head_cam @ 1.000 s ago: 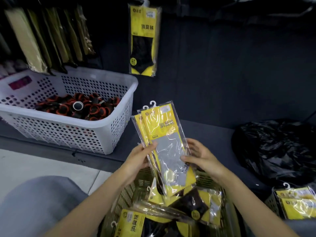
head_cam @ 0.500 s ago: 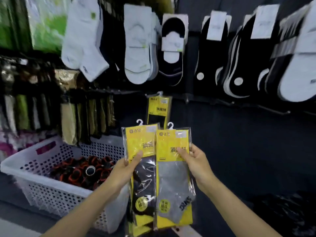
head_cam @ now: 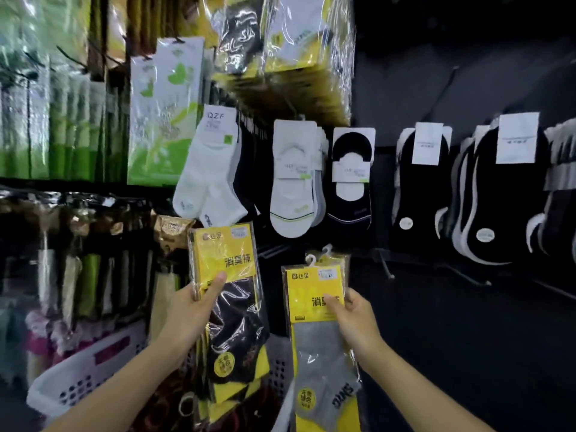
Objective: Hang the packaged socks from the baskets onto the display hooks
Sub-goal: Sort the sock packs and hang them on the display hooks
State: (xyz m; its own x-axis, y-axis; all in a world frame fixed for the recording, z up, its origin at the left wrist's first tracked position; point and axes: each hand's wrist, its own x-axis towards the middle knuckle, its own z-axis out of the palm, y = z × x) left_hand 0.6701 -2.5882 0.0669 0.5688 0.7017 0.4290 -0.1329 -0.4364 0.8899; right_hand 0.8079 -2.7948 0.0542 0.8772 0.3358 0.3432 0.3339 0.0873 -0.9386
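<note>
My left hand grips a yellow pack of black socks, thumb across its yellow card, raised in front of the display wall. My right hand grips a yellow pack of grey socks, lower and to the right. White hanger hooks stick up from the top of the right pack, and a second pack edge shows behind it. An empty display hook juts from the dark wall just right of that pack. The hanger of the left pack is hidden against the white socks above.
A white plastic basket with dark rolled items sits at the lower left below my left arm. White and black socks hang in rows across the wall. Green and yellow packs fill the upper left. The dark wall at lower right has bare hooks.
The view has tilted up from the baskets to the display wall. Both hands have lifted the packs and drawn them apart, the black pack going up and left.
</note>
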